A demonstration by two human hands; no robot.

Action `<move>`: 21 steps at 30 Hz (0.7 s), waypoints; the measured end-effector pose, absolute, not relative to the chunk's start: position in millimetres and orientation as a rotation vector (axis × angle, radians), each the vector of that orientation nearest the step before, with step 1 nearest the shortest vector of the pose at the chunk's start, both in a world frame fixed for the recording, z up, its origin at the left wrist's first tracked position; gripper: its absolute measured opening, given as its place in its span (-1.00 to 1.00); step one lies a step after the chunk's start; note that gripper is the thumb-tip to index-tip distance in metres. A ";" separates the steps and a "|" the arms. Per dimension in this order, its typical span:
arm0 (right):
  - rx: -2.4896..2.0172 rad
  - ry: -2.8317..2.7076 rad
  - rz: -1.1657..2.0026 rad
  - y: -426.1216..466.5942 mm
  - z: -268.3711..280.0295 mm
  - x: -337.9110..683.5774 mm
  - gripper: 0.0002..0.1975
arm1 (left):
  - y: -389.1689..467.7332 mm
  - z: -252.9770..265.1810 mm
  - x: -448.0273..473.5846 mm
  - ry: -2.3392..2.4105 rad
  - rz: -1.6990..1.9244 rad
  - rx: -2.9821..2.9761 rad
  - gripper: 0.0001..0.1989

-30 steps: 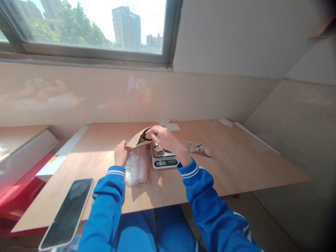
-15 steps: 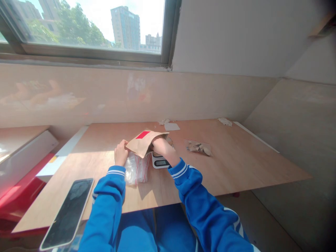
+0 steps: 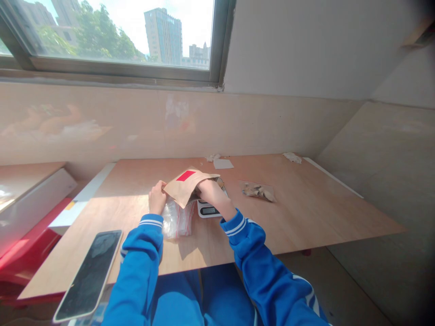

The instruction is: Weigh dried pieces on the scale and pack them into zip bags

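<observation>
A brown kraft paper bag [image 3: 180, 188] with a red label is held tilted, its mouth facing right. My left hand [image 3: 157, 197] grips the bag's left corner. My right hand [image 3: 212, 192] reaches into the bag's mouth; its fingers are hidden inside, so what they hold does not show. Beneath the bag lies a stack of clear zip bags [image 3: 177, 222] with red seal lines. A white digital scale [image 3: 208, 211] with a small display stands just right of them, partly covered by my right hand and the bag.
A filled clear bag of brown pieces [image 3: 258, 191] lies to the right on the wooden table [image 3: 306, 217]. A phone [image 3: 90, 274] is at the front left. White paper [image 3: 223, 164] and crumpled tissue [image 3: 292, 157] lie along the back edge.
My right wrist has shifted slightly right and down, with the hand still in the bag. The bag's open side has tipped a little lower. My left hand keeps its hold.
</observation>
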State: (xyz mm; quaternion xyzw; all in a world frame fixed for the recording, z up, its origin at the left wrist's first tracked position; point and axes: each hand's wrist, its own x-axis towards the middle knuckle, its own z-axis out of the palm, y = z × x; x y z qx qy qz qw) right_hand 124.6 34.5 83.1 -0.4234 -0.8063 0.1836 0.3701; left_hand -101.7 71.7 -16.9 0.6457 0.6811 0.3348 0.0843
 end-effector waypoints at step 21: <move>-1.010 -1.660 0.568 -25.1 127.0 200.4 -0.84 | 73.9 -19.8 -102.6 2.129 0.911 1.925 -0.78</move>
